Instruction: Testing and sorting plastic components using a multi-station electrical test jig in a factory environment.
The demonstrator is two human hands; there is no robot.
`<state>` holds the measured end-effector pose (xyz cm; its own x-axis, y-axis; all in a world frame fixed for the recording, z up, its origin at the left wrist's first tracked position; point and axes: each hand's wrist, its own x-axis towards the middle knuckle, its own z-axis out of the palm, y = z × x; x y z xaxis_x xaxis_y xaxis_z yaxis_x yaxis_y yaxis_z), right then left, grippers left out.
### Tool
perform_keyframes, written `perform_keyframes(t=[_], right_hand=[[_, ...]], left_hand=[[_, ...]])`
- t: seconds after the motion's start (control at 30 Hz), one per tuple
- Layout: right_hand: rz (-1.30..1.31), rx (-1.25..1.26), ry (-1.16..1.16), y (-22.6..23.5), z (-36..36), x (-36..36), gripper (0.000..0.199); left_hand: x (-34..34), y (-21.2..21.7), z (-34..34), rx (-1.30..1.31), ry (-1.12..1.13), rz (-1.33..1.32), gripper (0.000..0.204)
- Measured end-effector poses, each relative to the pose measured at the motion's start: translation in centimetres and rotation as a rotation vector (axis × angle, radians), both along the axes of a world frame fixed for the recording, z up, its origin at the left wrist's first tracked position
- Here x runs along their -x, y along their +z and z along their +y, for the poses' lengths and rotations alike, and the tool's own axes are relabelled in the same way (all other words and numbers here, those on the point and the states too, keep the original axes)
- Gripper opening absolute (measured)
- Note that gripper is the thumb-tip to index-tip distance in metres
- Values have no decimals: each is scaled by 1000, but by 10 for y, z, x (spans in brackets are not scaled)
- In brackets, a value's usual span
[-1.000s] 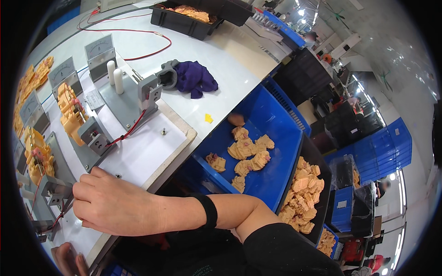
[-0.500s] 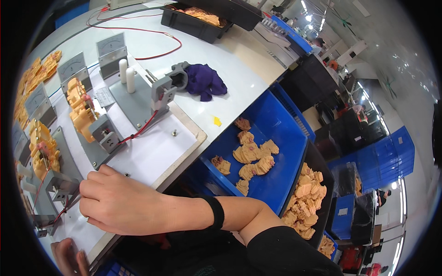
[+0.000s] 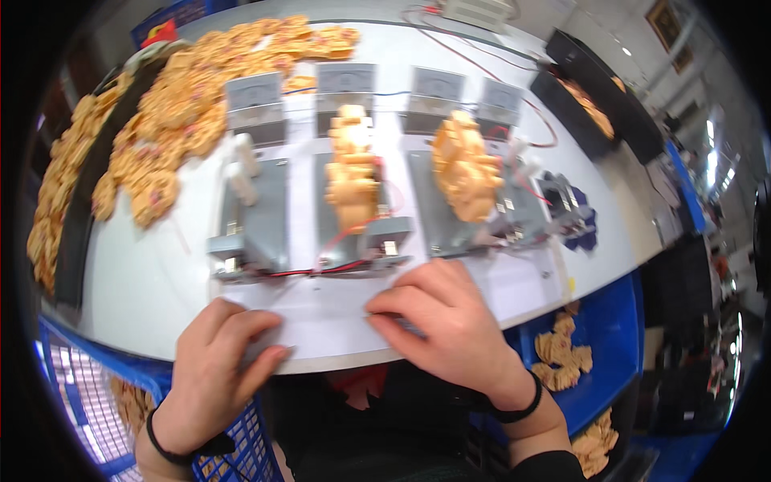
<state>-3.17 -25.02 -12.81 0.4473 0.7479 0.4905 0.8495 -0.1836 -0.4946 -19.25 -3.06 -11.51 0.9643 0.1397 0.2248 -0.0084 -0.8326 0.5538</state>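
Observation:
My left hand (image 3: 225, 365) rests at the front edge of the white worktop, thumb and fingers apart, holding nothing. To its right my right hand (image 3: 446, 325) hovers over the white sheet, its fingers curled but a gap between thumb and forefinger, and nothing visible between them. Just beyond the hands stand several grey test fixtures with red and black wires. A yellow plastic assembly (image 3: 352, 181) sits upright on one fixture, and another yellow plastic assembly (image 3: 466, 173) on the fixture to its right. The leftmost fixture (image 3: 255, 209) carries two white posts and no yellow part. Motion blurs the parts.
Panel meters (image 3: 345, 84) line up behind the fixtures. Yellow parts (image 3: 173, 112) pile at the far left beside a black tray wall (image 3: 84, 209). A blue bin (image 3: 614, 345) with yellow parts is at the right, a blue basket (image 3: 249, 434) below left, a purple cloth (image 3: 585, 229) at right.
The view has swung left, bringing all the fixtures and the pile into sight. My right hand is now in front of the fixtures; my left hand has come fully into view.

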Motion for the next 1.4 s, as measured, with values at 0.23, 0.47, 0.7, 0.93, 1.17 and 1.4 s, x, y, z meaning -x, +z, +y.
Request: perform_keyframes(t=[0.23,0.47,0.7,0.93,1.17,1.4], right_hand=[[8,5,24,2,5,2,15],[-2,25,9,2,5,2,14],[-11,31,1,1,5,3,15],[-19,26,-7,1,5,4,17],[-35,33,0,1,4,4,17],[-156,3,36,-1,4,3,20]], left_hand=[[7,4,4,-12,5,-13,28],[6,3,5,-22,-18,-25,27],[6,3,6,-28,-19,-33,27],[6,4,8,-41,-49,-45,29],[6,3,9,-52,-67,-50,32],[6,1,8,-30,-56,-49,26]])
